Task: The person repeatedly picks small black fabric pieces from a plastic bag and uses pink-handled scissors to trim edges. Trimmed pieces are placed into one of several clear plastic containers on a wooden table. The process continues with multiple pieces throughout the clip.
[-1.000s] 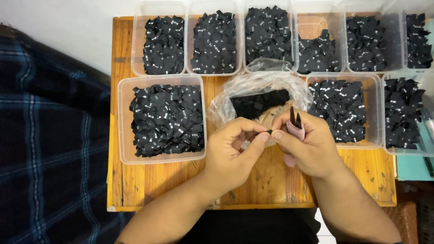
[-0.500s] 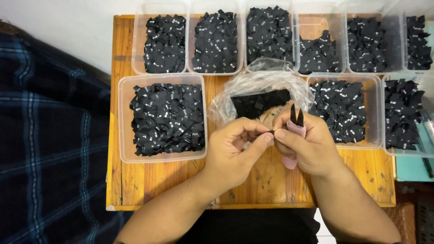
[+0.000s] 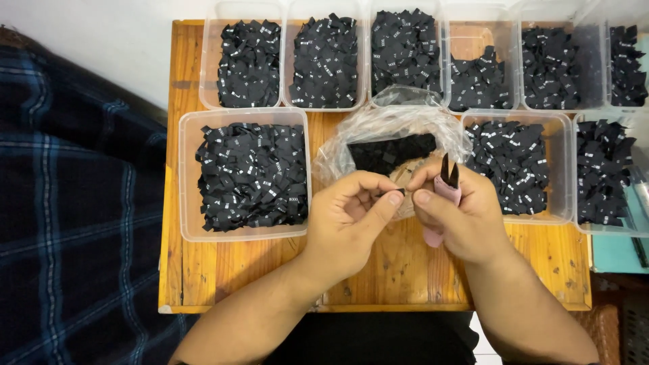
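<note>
Left hand [image 3: 355, 220] pinches a small black label piece [image 3: 400, 192] between thumb and fingertips, fingers curled narrow around it. Right hand [image 3: 460, 220] meets it at the same spot, thumb and forefinger closed near the piece, and grips pink-handled snips [image 3: 446, 186] in the palm, dark blades pointing up and away. Piece sits between both hands, over the table's middle, just below the bag.

Crumpled clear plastic bag [image 3: 392, 132] lies just beyond the hands, holding a dark stack of black labels [image 3: 389, 154]. Left of the hands, a large clear tub [image 3: 245, 174] is full of black labels with small white marks. Right of them, another clear tub [image 3: 517, 167], same filling, and a further one [image 3: 608, 176] at the right edge, partly cut off. Back row: clear tubs [image 3: 324, 61] side by side, touching, all with black labels; the fourth one [image 3: 481, 67] is less full, wood showing through its bottom.

Open room: bare strip of wooden table [image 3: 223, 270] along the near edge, under and beside the forearms. Tubs crowd the back and both sides; right tub overhangs toward a teal surface [image 3: 612, 253].

Left of the table, dark blue plaid cloth [image 3: 74, 203], pale floor [image 3: 115, 40] above it.
</note>
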